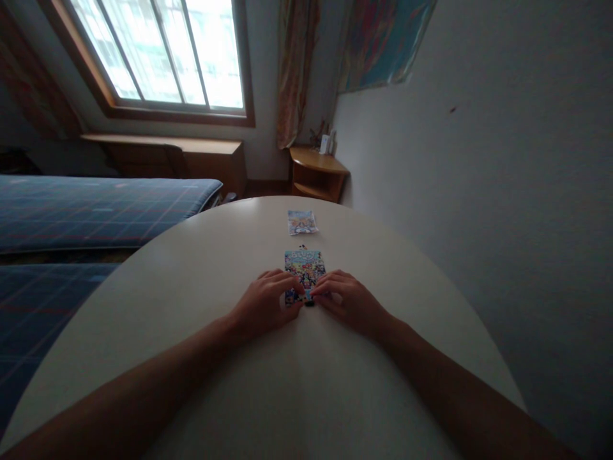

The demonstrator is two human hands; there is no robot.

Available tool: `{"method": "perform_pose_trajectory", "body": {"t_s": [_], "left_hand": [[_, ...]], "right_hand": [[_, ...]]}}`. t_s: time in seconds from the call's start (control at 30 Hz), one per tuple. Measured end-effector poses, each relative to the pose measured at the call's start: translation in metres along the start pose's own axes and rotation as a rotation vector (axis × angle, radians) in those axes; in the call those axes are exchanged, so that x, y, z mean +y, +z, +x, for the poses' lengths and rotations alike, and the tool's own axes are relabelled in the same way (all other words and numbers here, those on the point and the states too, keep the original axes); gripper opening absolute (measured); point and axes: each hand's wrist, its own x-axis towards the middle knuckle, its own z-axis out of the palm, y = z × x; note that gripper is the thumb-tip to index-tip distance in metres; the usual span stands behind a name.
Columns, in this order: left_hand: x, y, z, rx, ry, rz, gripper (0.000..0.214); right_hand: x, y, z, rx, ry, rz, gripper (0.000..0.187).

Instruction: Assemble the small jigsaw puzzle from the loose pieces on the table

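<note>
A colourful printed sheet [305, 265], crowded with small cartoon figures under large light lettering, lies on the white round table [215, 268] in front of me. My left hand [272, 297] is over its lower left part, fingers bent and thumb and index drawn together. My right hand [347, 299] mirrors it at the lower right, fingertips pinched. Between the fingertips shows a small light-blue and dark item [308, 296], too small to name. A tiny coloured piece [303, 246] sits just beyond the sheet's top edge.
Farther back on the table lies a second printed sheet or packet [302, 222]. A blue plaid mattress [96, 211] is at the left. Past the table stand a corner shelf [318, 160] and a wooden desk [205, 145] below a window. A wall [454, 191] runs along the right.
</note>
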Motion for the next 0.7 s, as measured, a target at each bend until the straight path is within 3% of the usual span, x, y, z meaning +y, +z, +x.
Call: {"method": "perform_pose_trajectory", "body": {"t_s": [0.7], "left_hand": [[-0.0074, -0.0042, -0.0023, -0.086, 0.13, 0.038, 0.011]], "right_hand": [[0.0044, 0.0002, -0.0023, -0.035, 0.039, -0.03, 0.009]]}}
